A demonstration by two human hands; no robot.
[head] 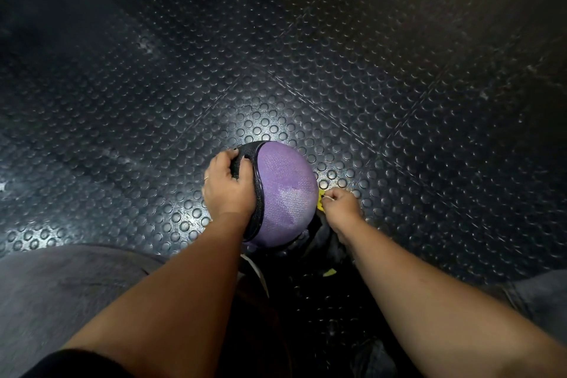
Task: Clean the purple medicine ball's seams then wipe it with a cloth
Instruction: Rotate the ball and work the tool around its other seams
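Down on the studded black rubber floor (368, 86) sits the purple medicine ball (285, 190), right between the person's knees, under a bright pool of light. The left hand (228, 185) comes over the ball's left side, its arm reaching straight out from the body. The fingers curl into the black handle (245, 156) with the thumb hooked on the other face, a firm grip that steadies the ball. There's a ring (206, 177) on one of those fingers.

The right hand (340, 205) is tucked in low at the ball's right edge, wrist bent and fingers closed tight. They pinch a small yellow item (320, 202) just against the purple skin. It could be a cloth corner or a brush; the view is too dim to tell.

The purple panel shows a fine embossed pattern with a paler patch low on its face, bordered by a glossy black seam (257, 193).
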